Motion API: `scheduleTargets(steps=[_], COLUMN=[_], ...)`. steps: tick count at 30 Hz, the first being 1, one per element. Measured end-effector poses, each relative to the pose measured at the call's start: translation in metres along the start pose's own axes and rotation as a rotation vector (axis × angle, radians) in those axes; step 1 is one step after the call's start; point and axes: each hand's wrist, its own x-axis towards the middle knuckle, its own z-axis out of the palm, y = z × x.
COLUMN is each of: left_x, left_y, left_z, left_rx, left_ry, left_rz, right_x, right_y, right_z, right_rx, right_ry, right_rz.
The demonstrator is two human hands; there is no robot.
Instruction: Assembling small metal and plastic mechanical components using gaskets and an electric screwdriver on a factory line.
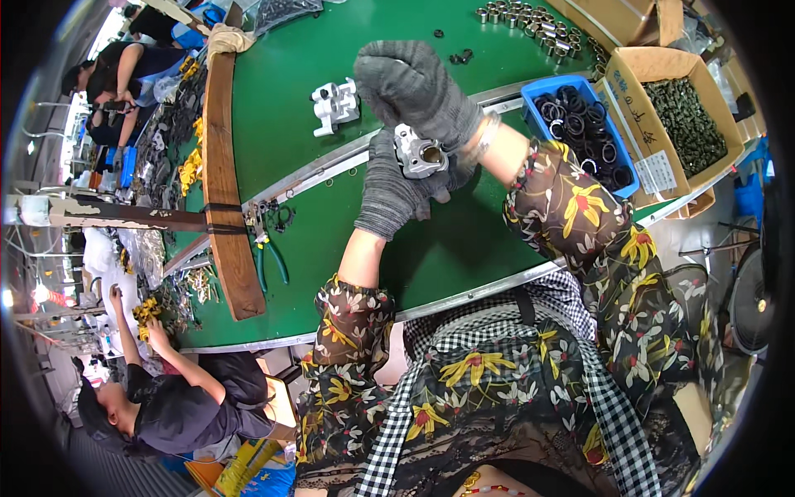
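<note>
My left hand [386, 195], in a grey knit glove, is wrapped round a silver metal brake caliper [411, 154]. The caliper's round bore faces up toward me. Just above it is my right hand [418, 93], gloved the same way, its fingers curled in tightly. What those fingers hold, if anything, is hidden. A similar silver caliper [335, 106] lies on the green tabletop [286, 91], a little to the left of my right hand.
On the right stand a blue bin [627, 172] of black rings and a cardboard box [623, 99] of small dark parts. Metal sleeves [538, 29] sit at the back. Left are a wooden beam [224, 166], green-handled pliers [272, 261] and a co-worker [178, 406] handling yellow parts.
</note>
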Motion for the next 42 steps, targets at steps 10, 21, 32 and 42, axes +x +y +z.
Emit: scheduleTargets(steps=[10, 21, 32, 42], left_x=[-0.008, -0.004, 0.003, -0.001], left_y=[-0.017, -0.023, -0.022, -0.012], left_z=[0.007, -0.005, -0.002, 0.0], left_rx=[-0.041, 0.359, 0.069, -0.02], left_ry=[-0.01, 0.219, -0.033, -0.127], left_rz=[0.095, 0.67, 0.024, -0.064], right_x=[-0.023, -0.019, -0.04, -0.046], right_y=[0.005, -0.04, -0.012, 0.001], right_z=[-0.004, 0.005, 0.001, 0.005], right_rx=[0.021, 0.113, 0.033, -0.205], right_ry=[0.105, -0.042, 0.032, 0.082], right_rz=[0.048, -0.035, 0.082, -0.124])
